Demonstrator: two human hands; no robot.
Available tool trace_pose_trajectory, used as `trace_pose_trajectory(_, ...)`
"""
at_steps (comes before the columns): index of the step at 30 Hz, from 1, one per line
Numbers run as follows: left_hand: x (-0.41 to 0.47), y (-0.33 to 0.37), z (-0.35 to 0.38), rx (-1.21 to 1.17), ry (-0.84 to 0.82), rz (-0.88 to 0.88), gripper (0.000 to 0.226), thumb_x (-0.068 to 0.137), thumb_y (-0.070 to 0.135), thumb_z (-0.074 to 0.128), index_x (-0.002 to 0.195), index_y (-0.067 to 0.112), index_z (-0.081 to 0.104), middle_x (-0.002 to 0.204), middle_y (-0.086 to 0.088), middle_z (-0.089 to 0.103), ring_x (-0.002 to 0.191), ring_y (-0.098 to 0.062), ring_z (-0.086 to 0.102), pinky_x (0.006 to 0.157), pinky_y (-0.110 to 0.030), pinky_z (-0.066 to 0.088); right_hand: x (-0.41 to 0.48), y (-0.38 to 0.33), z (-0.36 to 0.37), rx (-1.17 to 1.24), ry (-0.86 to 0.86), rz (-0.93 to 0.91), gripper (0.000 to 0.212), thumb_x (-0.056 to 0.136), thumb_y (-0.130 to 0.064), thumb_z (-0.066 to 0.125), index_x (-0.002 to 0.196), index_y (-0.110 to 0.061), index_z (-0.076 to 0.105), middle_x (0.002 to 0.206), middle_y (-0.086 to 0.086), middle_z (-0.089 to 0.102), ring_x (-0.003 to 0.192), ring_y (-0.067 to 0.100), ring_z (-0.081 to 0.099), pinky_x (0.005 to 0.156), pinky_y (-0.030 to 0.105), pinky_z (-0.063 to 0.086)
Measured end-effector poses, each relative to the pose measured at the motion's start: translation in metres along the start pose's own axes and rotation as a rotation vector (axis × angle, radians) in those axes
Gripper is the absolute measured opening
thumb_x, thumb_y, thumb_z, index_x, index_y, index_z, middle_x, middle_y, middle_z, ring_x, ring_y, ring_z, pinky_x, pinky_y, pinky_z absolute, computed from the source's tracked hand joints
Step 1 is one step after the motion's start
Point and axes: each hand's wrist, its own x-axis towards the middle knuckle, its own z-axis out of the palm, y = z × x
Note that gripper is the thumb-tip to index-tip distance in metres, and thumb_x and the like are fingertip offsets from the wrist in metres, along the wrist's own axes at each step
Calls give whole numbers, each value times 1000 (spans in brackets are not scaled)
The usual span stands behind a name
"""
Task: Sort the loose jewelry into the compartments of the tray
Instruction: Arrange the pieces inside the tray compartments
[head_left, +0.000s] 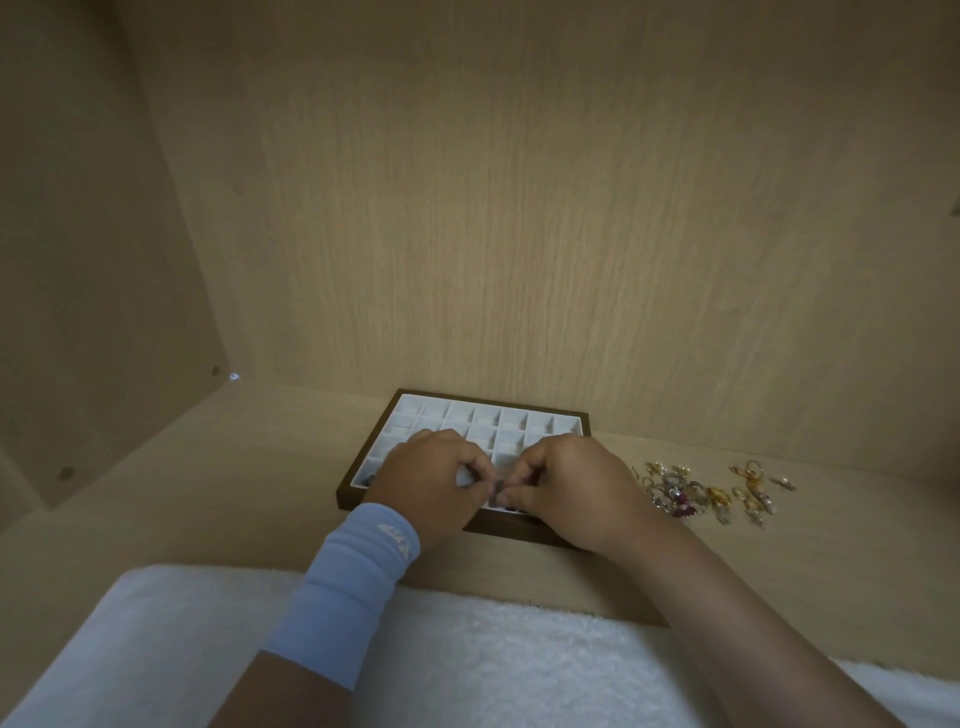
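While 2 hands (431, 478) (571, 483) pinch dark piece (500, 488) over tray (493, 401), jewelry (696, 493) (gold) beside

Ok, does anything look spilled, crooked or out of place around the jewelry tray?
Nothing looks damaged or spilled. The only mess is the loose jewelry, heaped in a tangle on the wooden shelf right of the tray. The left hand and right hand pinch a small dark piece over the tray's near row.

The shelf (234, 493) is light wood. A brown tray (358, 496) with little white boxes inside sits on it. Just right of the tray lies a heap of shiny jewelry (696, 491). A white fluffy cloth (467, 649) lies along the near edge.
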Motion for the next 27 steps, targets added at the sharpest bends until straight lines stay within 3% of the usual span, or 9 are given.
trace_pose_trajectory(5, 0, -3, 0, 14, -2, 8, 5, 87, 35, 64, 85, 37, 69, 90, 18, 55, 90, -6, 45, 84, -26, 41, 1, 0, -2, -61, -54, 12, 22, 83, -52, 70, 77, -33, 78, 68, -15, 67, 69, 1, 60, 58, 24, 43)
trace_pose_trajectory(9, -1, 0, 6, 2, -58, 63, 9, 87, 39, 63, 89, 38, 72, 100, 15, 61, 101, -9, 46, 92, -32, 42, 4, 12, -17, 119, -15, 18, 15, 93, -34, 64, 88, -29, 77, 84, -15, 73, 72, -3, 64, 78, 35, 56)
trace_pose_trajectory(18, -1, 5, 10, 82, -48, 51, 17, 83, 51, 62, 87, 39, 73, 103, 18, 57, 103, -7, 43, 94, -33, 40, 0, 9, -14, -83, -103, -27, 11, 84, -32, 66, 79, -30, 76, 79, -19, 69, 78, 0, 62, 73, 27, 53)
trace_pose_trajectory(23, 1, 4, 5, 55, -29, 37, 12, 88, 41, 61, 87, 35, 72, 103, 15, 59, 105, -10, 44, 96, -36, 40, -2, 6, -10, -109, -55, -85, 12, 86, -37, 66, 86, -32, 76, 81, -18, 66, 76, 0, 59, 67, 21, 46)
trace_pose_trajectory(27, 3, 4, 1, 128, -60, 48, 11, 89, 40, 62, 91, 35, 72, 105, 13, 61, 105, -10, 46, 96, -35, 40, -4, 1, -5, -128, -69, -123, 16, 89, -39, 62, 90, -32, 76, 87, -15, 69, 81, 3, 60, 71, 25, 50)
